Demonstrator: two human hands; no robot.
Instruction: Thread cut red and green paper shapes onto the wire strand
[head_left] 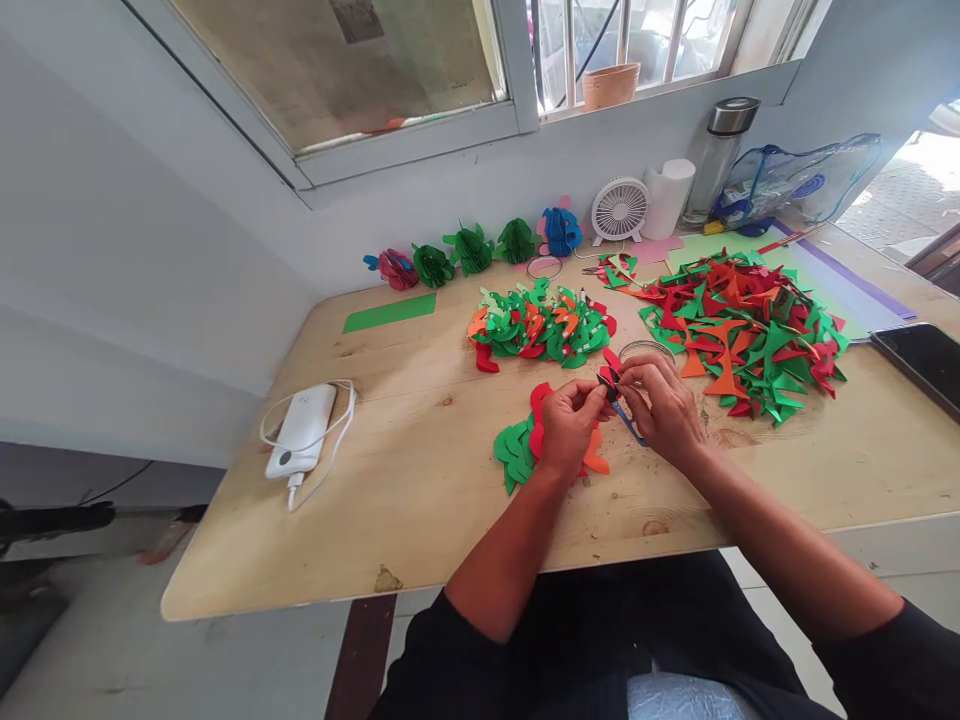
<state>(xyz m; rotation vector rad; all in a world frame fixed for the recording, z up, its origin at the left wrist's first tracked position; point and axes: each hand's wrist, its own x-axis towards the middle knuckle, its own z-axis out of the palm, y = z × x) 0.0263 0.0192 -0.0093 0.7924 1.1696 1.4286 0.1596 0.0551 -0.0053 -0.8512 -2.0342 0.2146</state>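
My left hand [571, 425] and my right hand [664, 410] meet over the table, fingertips pinched together around a small red paper piece [611, 359] with something black beside it. Fingers partly cover both, so the black thing's kind is unclear. Below the fingertips a blue strip-like object [628, 424] slants down toward my right hand. Partly under my left hand lies a pile of cut paper shapes [514, 452] in green, red and orange. Behind my hands is a heap of folded paper pieces [544, 325] with small white patches. A clear tape roll [646, 350] lies behind my right hand.
Paper offcuts [750, 335] form a large heap at the right, near a phone [921, 362]. A white power bank [301, 430] with its cable lies left. Along the wall stand paper figures [470, 250], a small fan [620, 209] and a glass bottle [709, 170].
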